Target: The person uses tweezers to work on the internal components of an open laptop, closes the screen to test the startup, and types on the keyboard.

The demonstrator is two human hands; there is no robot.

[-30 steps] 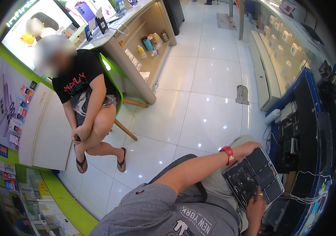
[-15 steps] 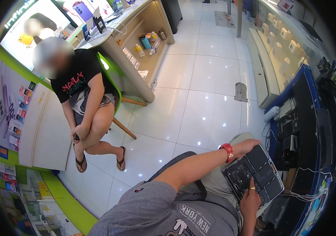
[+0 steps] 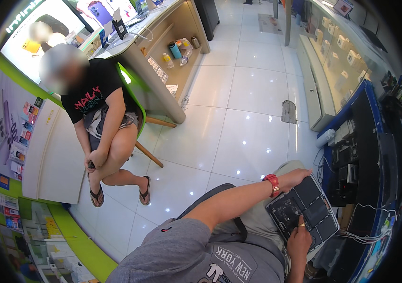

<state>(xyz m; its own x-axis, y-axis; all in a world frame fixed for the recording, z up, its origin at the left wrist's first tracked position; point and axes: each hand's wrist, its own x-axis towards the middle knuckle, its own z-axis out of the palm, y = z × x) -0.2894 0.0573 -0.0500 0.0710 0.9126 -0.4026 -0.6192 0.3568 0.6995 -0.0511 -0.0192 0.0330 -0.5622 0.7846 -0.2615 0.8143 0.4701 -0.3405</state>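
Observation:
A laptop (image 3: 315,202) with its bottom cover off rests tilted on my lap, its dark battery cells and circuit board (image 3: 283,213) exposed. My left hand (image 3: 295,180), below a red wristwatch (image 3: 272,185), grips the laptop's far left edge; its fingers are partly hidden. Over the near part of the laptop, my right hand (image 3: 299,239) has its index finger stretched out to the inner parts between board and batteries. The other fingers curl under and are partly hidden. A gold-coloured ring shows on that hand. I see no tool in it.
A seated person (image 3: 99,108) sits on a green chair (image 3: 132,87) at left. A counter (image 3: 163,80) with bottles on its shelf stands behind. At right are a glass display case (image 3: 337,52), a blue-edged rack (image 3: 326,125) of devices, and loose white cables (image 3: 368,233) near the laptop.

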